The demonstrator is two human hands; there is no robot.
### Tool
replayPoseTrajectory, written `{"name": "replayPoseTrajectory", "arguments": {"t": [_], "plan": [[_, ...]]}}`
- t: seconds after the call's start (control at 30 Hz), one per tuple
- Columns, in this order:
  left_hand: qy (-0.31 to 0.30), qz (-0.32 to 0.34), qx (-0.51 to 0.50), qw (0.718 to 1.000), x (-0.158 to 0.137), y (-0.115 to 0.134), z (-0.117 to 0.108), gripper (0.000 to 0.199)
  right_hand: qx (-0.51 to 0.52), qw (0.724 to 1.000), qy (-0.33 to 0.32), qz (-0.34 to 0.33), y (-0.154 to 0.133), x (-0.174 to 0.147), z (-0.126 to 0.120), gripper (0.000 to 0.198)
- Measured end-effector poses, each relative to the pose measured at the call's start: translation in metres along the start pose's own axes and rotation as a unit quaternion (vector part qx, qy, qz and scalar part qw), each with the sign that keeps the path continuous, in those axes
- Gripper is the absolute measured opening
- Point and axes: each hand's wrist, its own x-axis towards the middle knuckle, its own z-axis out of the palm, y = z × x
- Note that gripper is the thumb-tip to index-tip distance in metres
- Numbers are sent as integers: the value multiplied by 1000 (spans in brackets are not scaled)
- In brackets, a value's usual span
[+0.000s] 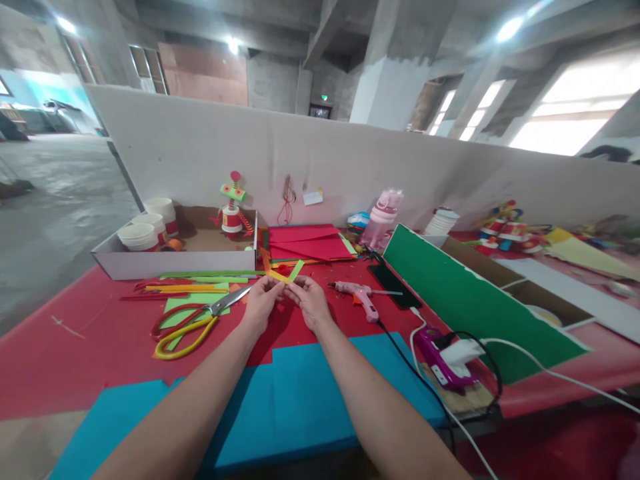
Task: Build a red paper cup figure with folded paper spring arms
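- Both hands are together over the red table covering (55,340), just in front of the person, thumbs and fingers closed in a pinch
- Left hand (263,303) grips the near side of a small piece of paper strips (280,276), yellow in the middle; right hand (311,300) pinches it from the other side, where a light green end sticks up at a slant
- An orange length rises beside the left fingertips; I can't tell from here whether it is joined to the rest
- Near the left hand, big scissors (186,337) with one red and one yellow handle lie over green paper, blades towards that hand
- Thin green strips (210,274) and a yellow bundle (187,289) lie further left
- Right of the right hand rests a pink glue gun (350,288), and beside it a black phone (387,283)
- Blue sheets (295,380) spread beneath the forearms, near a purple power strip (445,363) with a white plug in it
- Behind the hands are red sheets (303,240), and to the left a shallow box (175,265) with paper cups (137,237) and a little figure (231,219) with coiled arms
- A pink bottle (383,217) stands by the white partition (200,147)
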Motion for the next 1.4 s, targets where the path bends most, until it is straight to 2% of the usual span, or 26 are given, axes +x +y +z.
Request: {"name": "replayPoseTrajectory", "arguments": {"t": [0.4,0.77,0.97,1.13,1.4], "plan": [[-10,-7,1,1000,-2,4,2,31,0,1000,-30,4,3,0,0,35],[-4,-4,40,999,-3,6,2,32,-12,998,-54,43,-4,-3,-2,35],[19,-24,5,1000,0,3,0,35,5,998,-46,36,1,-1,-2,37],[1,-23,3,1000,-1,4,0,35,-4,1000,-15,23,2,0,-2,36],[-8,-42,-37,998,-3,6,3,35,-19,999,-38,14,-1,-3,0,31]]}}
